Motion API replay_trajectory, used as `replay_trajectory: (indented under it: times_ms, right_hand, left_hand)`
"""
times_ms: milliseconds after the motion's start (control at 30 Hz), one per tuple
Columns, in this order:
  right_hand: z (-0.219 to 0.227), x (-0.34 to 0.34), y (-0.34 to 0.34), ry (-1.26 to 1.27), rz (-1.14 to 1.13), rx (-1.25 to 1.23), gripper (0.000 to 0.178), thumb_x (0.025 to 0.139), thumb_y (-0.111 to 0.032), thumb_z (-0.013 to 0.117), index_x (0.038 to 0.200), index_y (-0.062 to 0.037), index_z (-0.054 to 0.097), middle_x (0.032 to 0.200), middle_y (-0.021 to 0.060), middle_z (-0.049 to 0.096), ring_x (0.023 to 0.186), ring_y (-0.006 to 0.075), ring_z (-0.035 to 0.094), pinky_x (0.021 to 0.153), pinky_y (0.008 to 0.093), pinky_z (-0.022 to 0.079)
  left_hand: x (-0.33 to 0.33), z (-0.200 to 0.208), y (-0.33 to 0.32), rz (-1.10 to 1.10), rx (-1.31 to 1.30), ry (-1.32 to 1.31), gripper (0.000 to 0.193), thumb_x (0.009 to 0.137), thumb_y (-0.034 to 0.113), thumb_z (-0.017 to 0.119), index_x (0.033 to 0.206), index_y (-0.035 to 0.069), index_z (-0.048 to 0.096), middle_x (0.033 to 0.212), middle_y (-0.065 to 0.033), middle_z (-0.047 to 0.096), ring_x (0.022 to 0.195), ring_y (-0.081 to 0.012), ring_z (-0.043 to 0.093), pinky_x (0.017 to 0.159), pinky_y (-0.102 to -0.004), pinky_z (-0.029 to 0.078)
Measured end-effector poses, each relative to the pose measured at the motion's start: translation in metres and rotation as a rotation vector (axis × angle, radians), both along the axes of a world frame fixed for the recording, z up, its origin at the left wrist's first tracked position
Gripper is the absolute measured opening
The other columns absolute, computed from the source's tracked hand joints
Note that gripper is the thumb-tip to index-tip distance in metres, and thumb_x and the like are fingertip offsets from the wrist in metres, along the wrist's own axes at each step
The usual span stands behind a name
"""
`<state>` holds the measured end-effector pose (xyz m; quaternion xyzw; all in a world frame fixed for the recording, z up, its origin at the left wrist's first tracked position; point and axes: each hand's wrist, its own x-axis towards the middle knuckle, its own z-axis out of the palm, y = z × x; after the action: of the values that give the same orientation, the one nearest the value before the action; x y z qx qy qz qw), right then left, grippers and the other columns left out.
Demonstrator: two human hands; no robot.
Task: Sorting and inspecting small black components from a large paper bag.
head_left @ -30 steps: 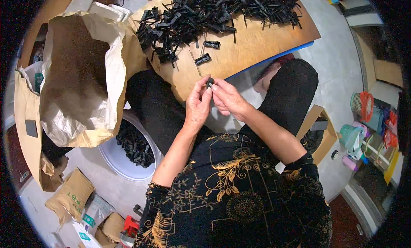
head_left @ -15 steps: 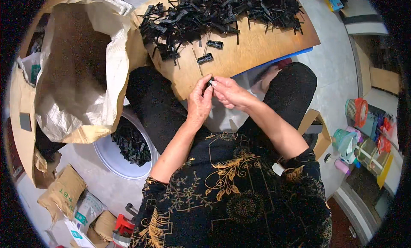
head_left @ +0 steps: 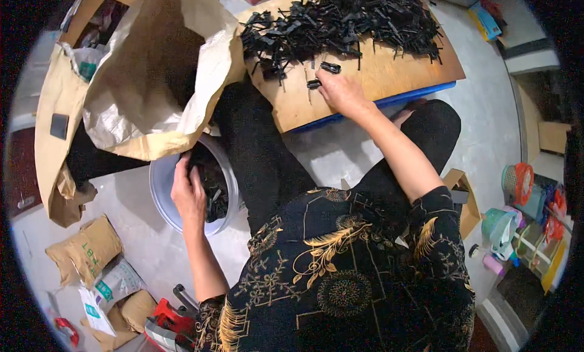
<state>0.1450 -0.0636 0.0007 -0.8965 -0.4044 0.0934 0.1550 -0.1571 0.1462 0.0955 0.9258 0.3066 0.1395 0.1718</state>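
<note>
My right hand (head_left: 345, 95) is over the near part of the wooden board, its fingertips closed on the end of a small black plastic part (head_left: 313, 84). Just beyond its fingers lies a second black plastic part (head_left: 330, 67). A large heap of black plastic parts (head_left: 340, 24) with thin stems covers the far side of the board (head_left: 389, 87). My left hand (head_left: 190, 191) reaches down inside the rim of a white bucket (head_left: 159, 197), thumb and fingers apart, with nothing visible in it. More black parts (head_left: 216, 197) lie in the bucket, right by those fingers.
A big open woven sack (head_left: 112, 118) stands at the left, overhanging the bucket. Paper packages (head_left: 85, 248) and a red device (head_left: 167, 321) are on the floor at lower left. An open carton (head_left: 463, 200) and cluttered baskets (head_left: 517, 185) stand to the right.
My hands, together around a small black part before, have separated. The left has gone down to the bucket; the right has moved forward onto the board. The view has shifted left.
</note>
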Motion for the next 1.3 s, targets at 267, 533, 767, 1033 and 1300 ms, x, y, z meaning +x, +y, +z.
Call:
replay_trajectory:
  times_ms: [267,533,767,1033,1300]
  right_hand:
    - [0.015,-0.014,-0.012,0.115,0.184,0.502,0.025,0.08,-0.015,0.057,0.102,-0.0064,0.05,0.079,0.0183,0.059,0.074,0.0362,0.059,0.062,0.0414,0.046]
    - [0.071,-0.075,-0.037,0.139,0.479,0.522,0.038,0.073,-0.004,0.058,0.11,-0.0086,0.052,0.085,0.0119,0.061,0.072,0.0289,0.061,0.061,0.0344,0.049]
    - [0.07,-0.094,-0.056,0.05,0.546,0.581,0.039,0.071,-0.005,0.058,0.109,-0.003,0.052,0.095,0.0121,0.062,0.074,0.0284,0.062,0.06,0.0338,0.051]
    - [0.066,-0.1,-0.057,0.256,0.403,0.481,0.038,0.074,0.006,0.053,0.111,0.0005,0.049,0.091,0.018,0.059,0.071,0.0287,0.059,0.061,0.032,0.047]
    - [0.03,-0.099,-0.047,1.054,-0.136,0.529,0.017,0.094,-0.022,0.04,0.098,-0.0075,0.048,0.061,-0.0055,0.038,0.05,0.002,0.032,0.043,0.0183,0.024]
  left_hand:
    - [0.027,-0.004,-0.051,-0.03,-0.474,-0.393,0.033,0.087,0.013,0.051,0.116,0.0,0.046,0.104,-0.014,0.056,0.087,-0.0232,0.058,0.074,-0.0301,0.046]
    - [0.104,-0.032,-0.097,-0.279,-2.1,-0.281,0.037,0.089,0.027,0.052,0.116,0.003,0.045,0.097,-0.0124,0.06,0.07,-0.0122,0.06,0.055,-0.0182,0.047]
    - [0.098,-0.067,-0.114,-0.491,-2.416,-0.206,0.056,0.08,0.03,0.063,0.123,0.004,0.038,0.098,-0.0104,0.058,0.077,-0.0154,0.061,0.064,-0.0237,0.052]
    - [0.098,-0.07,-0.122,-0.266,-2.36,-0.347,0.042,0.083,0.017,0.06,0.119,0.008,0.04,0.1,-0.0097,0.054,0.08,-0.0183,0.061,0.065,-0.0257,0.053]
    - [0.118,-0.071,-0.121,-0.186,-1.692,-0.211,0.037,0.082,0.002,0.055,0.115,0.005,0.039,0.074,-0.0053,0.058,0.061,-0.0107,0.058,0.051,-0.0204,0.047]
